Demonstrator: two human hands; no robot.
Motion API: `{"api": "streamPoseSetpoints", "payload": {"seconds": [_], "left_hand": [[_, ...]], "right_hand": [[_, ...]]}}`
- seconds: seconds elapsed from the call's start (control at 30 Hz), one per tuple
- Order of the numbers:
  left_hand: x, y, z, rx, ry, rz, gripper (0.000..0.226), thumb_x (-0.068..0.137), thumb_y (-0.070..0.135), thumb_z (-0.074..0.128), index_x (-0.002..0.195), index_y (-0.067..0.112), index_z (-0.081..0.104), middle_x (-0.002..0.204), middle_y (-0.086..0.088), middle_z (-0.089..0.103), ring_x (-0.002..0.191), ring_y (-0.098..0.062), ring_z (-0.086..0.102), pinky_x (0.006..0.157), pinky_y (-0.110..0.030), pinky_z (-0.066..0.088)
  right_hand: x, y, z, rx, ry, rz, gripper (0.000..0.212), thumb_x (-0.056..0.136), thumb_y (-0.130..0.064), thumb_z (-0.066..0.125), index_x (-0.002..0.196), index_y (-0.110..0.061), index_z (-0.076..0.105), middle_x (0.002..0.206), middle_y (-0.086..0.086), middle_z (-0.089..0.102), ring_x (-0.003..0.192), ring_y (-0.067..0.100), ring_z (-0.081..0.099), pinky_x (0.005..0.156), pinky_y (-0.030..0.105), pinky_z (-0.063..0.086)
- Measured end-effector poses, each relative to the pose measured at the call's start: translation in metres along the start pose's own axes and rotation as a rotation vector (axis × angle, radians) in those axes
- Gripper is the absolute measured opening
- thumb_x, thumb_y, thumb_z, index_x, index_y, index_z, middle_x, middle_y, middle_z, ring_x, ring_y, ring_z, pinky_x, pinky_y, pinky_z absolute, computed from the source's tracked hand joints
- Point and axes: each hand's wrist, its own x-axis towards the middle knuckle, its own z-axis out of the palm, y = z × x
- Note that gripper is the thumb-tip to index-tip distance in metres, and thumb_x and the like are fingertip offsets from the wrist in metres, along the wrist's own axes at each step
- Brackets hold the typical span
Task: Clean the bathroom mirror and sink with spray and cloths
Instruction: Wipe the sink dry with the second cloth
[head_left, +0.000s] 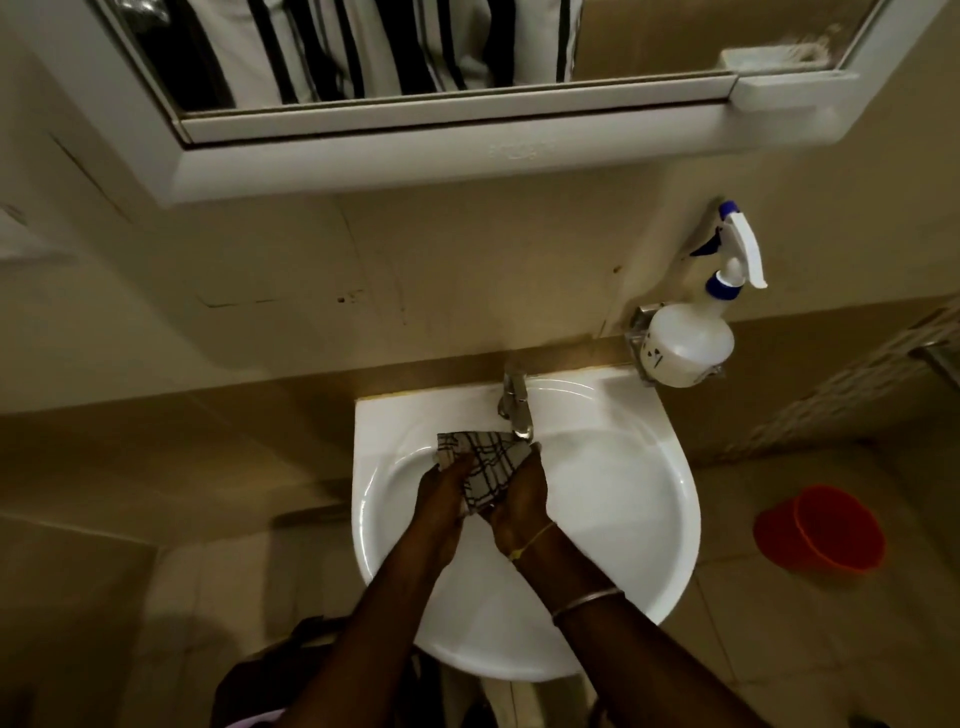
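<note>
The checked cloth (485, 470) was bunched over the sink (623, 493), just under the tap (514, 405), with its long axis running back to front. A mirror (363, 47) hung above on the beige wall. A spray bottle (685, 348) stood upright by the sink's back right corner. The left hand (441, 488) and right hand (522, 501) gripped the cloth from either side, fingers curled.

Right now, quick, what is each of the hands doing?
Left hand: grips the checked cloth over the sink.
Right hand: grips the same cloth, just below the tap.
</note>
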Motion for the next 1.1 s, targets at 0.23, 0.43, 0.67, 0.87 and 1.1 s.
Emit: {"api": "streamPoseSetpoints", "payload": {"seconds": [0.23, 0.43, 0.67, 0.87, 1.1], "left_hand": [[0.005, 0.024, 0.026, 0.034, 0.206, 0.265, 0.036, 0.107, 0.024, 0.051, 0.142, 0.014, 0.055, 0.128, -0.007, 0.066, 0.106, -0.019, 0.063, 0.085, -0.036, 0.055], [0.036, 0.039, 0.066, 0.126, 0.079, 0.365, 0.035, 0.102, 0.027, 0.062, 0.136, 0.021, 0.062, 0.123, -0.005, 0.071, 0.117, -0.028, 0.066, 0.097, -0.034, 0.053], [0.027, 0.011, 0.075, 0.053, 0.012, 0.299, 0.027, 0.105, 0.021, 0.055, 0.131, 0.025, 0.059, 0.102, 0.007, 0.071, 0.080, -0.006, 0.063, 0.059, -0.019, 0.049], [0.004, -0.018, 0.056, 0.163, -0.012, 0.284, 0.025, 0.104, 0.008, 0.056, 0.119, 0.024, 0.068, 0.086, 0.005, 0.071, 0.070, 0.000, 0.066, 0.065, -0.016, 0.054], [-0.011, -0.020, 0.011, 0.016, -0.042, 0.149, 0.027, 0.105, 0.011, 0.052, 0.126, 0.016, 0.067, 0.117, -0.005, 0.076, 0.106, -0.020, 0.073, 0.083, -0.033, 0.062]], "right_hand": [[0.000, -0.014, -0.024, -0.183, 0.222, 0.011, 0.065, 0.108, -0.056, 0.026, 0.120, -0.005, 0.064, 0.104, 0.012, 0.070, 0.088, 0.025, 0.065, 0.071, 0.033, 0.051], [-0.006, -0.016, -0.039, -0.162, 0.265, -0.042, 0.055, 0.110, -0.049, 0.031, 0.107, -0.007, 0.066, 0.094, 0.013, 0.073, 0.074, 0.023, 0.065, 0.073, 0.034, 0.053], [-0.017, -0.024, -0.060, -0.184, 0.254, -0.149, 0.052, 0.110, -0.044, 0.033, 0.120, -0.003, 0.063, 0.106, 0.014, 0.073, 0.086, 0.023, 0.067, 0.068, 0.032, 0.051], [-0.018, -0.012, -0.060, -0.179, 0.242, -0.153, 0.054, 0.110, -0.046, 0.035, 0.128, -0.001, 0.058, 0.117, 0.020, 0.071, 0.086, 0.024, 0.068, 0.073, 0.033, 0.053], [-0.024, -0.002, -0.036, 0.097, -0.088, -0.022, 0.057, 0.102, -0.053, 0.049, 0.135, -0.008, 0.060, 0.131, 0.020, 0.067, 0.124, 0.035, 0.061, 0.105, 0.049, 0.050]]}}
